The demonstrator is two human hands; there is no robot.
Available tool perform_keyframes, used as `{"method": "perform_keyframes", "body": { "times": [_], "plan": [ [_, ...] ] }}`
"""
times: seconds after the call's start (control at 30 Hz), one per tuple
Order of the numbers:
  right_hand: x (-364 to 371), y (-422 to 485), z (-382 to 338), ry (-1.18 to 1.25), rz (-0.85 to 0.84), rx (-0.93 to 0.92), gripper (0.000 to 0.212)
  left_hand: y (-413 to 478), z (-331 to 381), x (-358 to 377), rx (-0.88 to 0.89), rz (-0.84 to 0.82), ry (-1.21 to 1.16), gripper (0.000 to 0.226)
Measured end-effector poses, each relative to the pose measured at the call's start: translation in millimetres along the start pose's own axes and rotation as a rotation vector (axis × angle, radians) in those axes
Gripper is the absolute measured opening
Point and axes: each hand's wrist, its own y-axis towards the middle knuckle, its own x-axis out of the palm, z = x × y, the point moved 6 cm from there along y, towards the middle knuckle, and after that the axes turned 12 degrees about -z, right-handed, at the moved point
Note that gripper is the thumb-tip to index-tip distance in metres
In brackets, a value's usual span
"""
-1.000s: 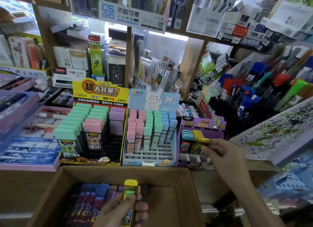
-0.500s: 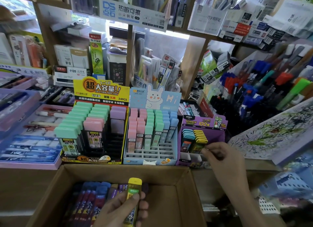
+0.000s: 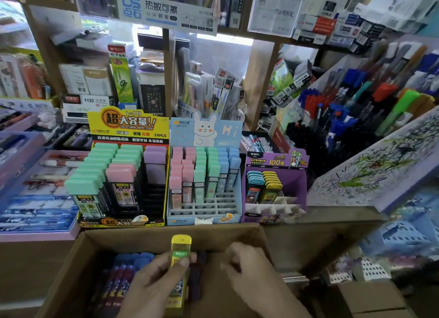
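Note:
My left hand (image 3: 152, 284) grips a yellow lead case (image 3: 179, 253) upright over an open cardboard box (image 3: 133, 238) at the bottom of the view. Blue and dark cases (image 3: 128, 265) lie in rows inside the box. My right hand (image 3: 249, 267) hovers beside the yellow case, blurred, fingers loosely bent, nothing visible in it. Behind the box stands a purple display box (image 3: 276, 187) holding blue and yellow lead cases (image 3: 263, 187), with several vacant slots at its front.
A pastel display (image 3: 204, 175) with a rabbit header and a yellow-headed display (image 3: 123, 172) stand left of the purple one. Pen trays (image 3: 35, 187) fill the left. A pen rack (image 3: 356, 118) and scribbled test pad (image 3: 380, 165) rise on the right. Shelves crowd above.
My right hand has drawn back from the purple display and come down to the box, close to the yellow case. The left hand keeps its hold on that case.

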Motion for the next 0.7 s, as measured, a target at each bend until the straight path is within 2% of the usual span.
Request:
{"method": "perform_keyframes", "body": {
  "times": [0.1,0.17,0.3,0.43,0.6,0.7],
  "plan": [
    [25.0,6.1,12.9,0.007,-0.243,0.120,0.019,2.1,12.0,-2.5,0.050,-0.035,0.036,0.023],
    [31.4,6.8,20.0,0.021,-0.330,0.157,0.025,4.4,23.6,-0.7,0.106,-0.079,0.121,0.022],
    [29.2,7.9,20.3,0.086,-0.318,0.142,0.025,10.9,47.4,1.4,0.208,-0.108,0.294,0.028],
    [27.7,5.9,15.7,0.120,-0.355,0.087,0.027,27.1,75.6,18.0,0.327,-0.121,0.460,0.047],
    [24.5,1.8,10.0,-0.011,-0.435,0.041,0.035,59.0,104.3,63.9,0.426,-0.196,0.524,0.007],
    [24.2,-1.4,9.2,-0.036,-0.446,0.029,0.035,79.5,113.9,89.8,0.440,-0.254,0.566,0.010]
  ]
}}
